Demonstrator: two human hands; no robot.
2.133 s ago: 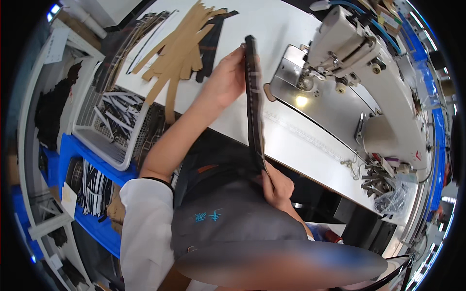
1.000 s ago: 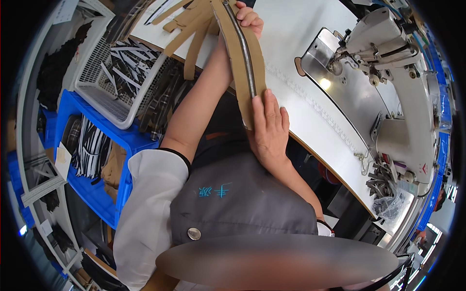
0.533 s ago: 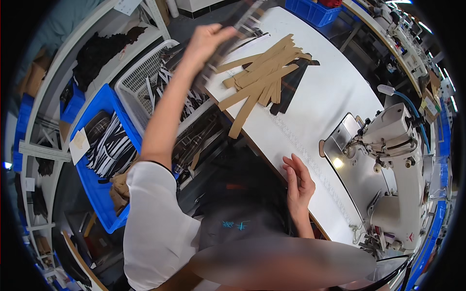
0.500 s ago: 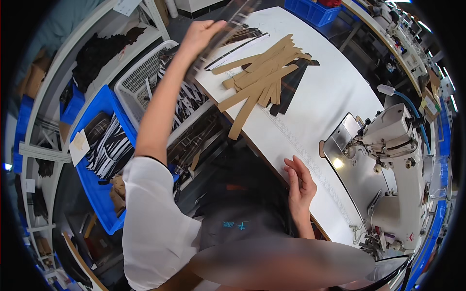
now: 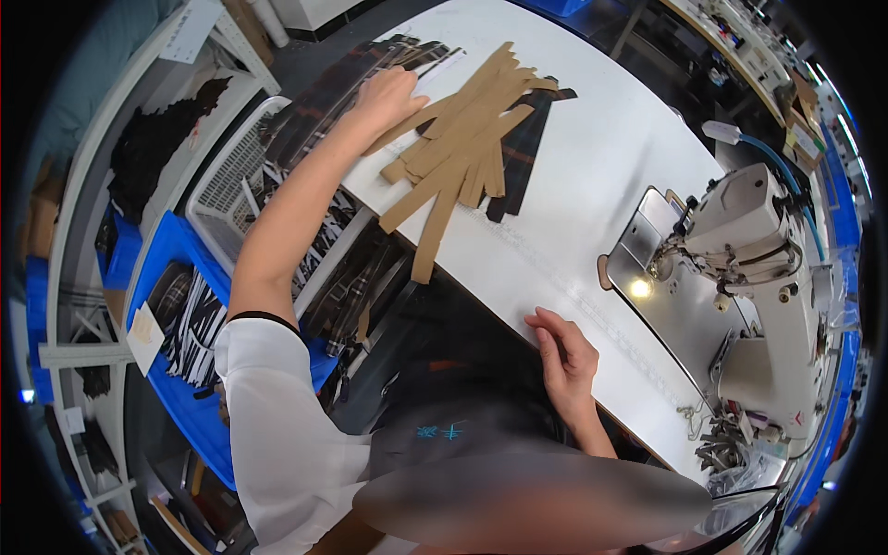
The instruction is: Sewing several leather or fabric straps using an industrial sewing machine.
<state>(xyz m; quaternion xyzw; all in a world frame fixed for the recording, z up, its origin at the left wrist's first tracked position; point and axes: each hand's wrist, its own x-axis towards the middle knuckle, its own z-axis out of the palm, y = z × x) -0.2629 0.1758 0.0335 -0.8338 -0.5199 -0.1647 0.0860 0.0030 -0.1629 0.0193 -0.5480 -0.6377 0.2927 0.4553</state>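
Plaid strips (image 5: pixel 314 116): several, dark, overlapped in one bundle; exact count unreadable. At the left side of the table (image 5: pixel 592 176), part sticking out past its edge.
Left hand (image 5: pixel 390 95): 1, on the bundle, fingers bent down; tips hidden, can't tell if it grips a strip.
Right hand (image 5: pixel 566 351): 1, half uncurled, thumb apart from fingers, holding nothing, at the table's near edge.
Tan strips (image 5: pixel 462 139): 1 crisscross pile just right of the bundle; well over five, overlaps block a full count.
Dark pieces (image 5: pixel 523 166): at least 1, partly under the tan pile.
Sewing machine (image 5: pixel 740 213): 1 at this table, right side; 1 bright light spot by the needle area.
Mesh basket (image 5: pixel 215 194): 1, pale, left of the table, black and white strips inside.
Blue bin (image 5: pixel 185 421): 1 beside the basket; 1 pale card (image 5: pixel 145 339) at its rim.
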